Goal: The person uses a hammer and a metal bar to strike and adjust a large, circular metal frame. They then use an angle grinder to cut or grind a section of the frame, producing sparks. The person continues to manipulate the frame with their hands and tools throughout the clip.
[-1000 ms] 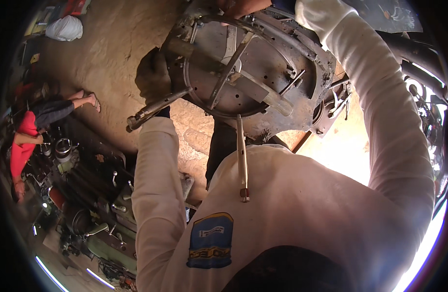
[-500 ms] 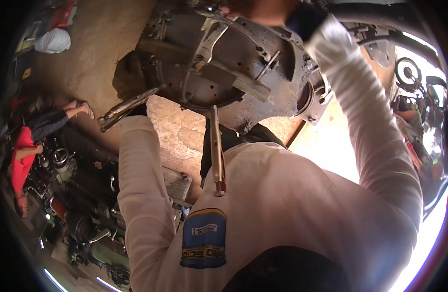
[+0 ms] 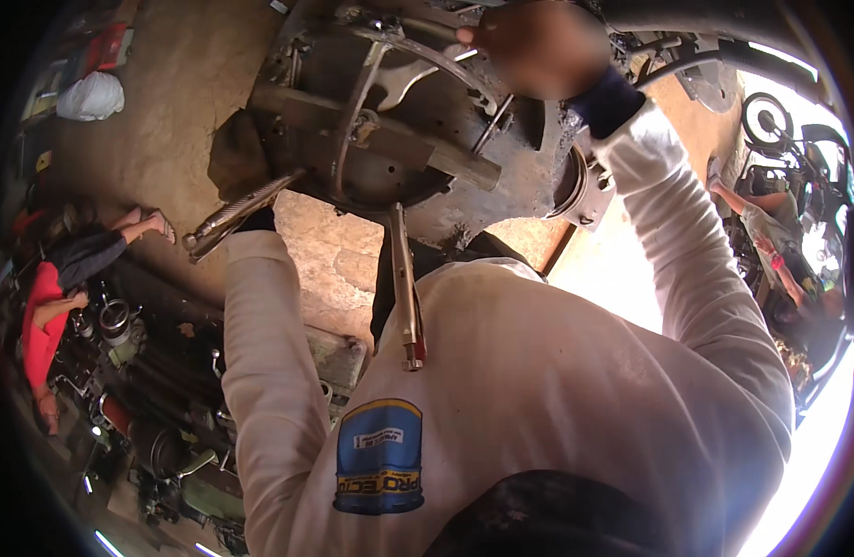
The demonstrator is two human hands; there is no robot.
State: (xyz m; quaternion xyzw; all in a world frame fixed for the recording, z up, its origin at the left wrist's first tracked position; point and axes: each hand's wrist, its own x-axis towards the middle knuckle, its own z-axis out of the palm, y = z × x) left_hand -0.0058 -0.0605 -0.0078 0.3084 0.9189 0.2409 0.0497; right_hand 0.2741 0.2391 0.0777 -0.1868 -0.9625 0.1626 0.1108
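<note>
Head view: right hand (image 3: 538,46) grips a wrench (image 3: 427,74) at the round metal housing's (image 3: 371,121) upper rim; left hand (image 3: 237,158) clasps its left edge. Locking pliers (image 3: 407,288) hang lengthwise downward.

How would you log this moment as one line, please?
left hand: dark glove on round grey metal housing rim; right hand: at housing top; silver locking pliers: hanging below; grips: unclear

The metal housing (image 3: 399,121) has shifted left, toward the upper edge.

A blue, yellow-edged shield-shaped patch (image 3: 381,457) sits on the white shirt's (image 3: 557,390) lower front.
</note>
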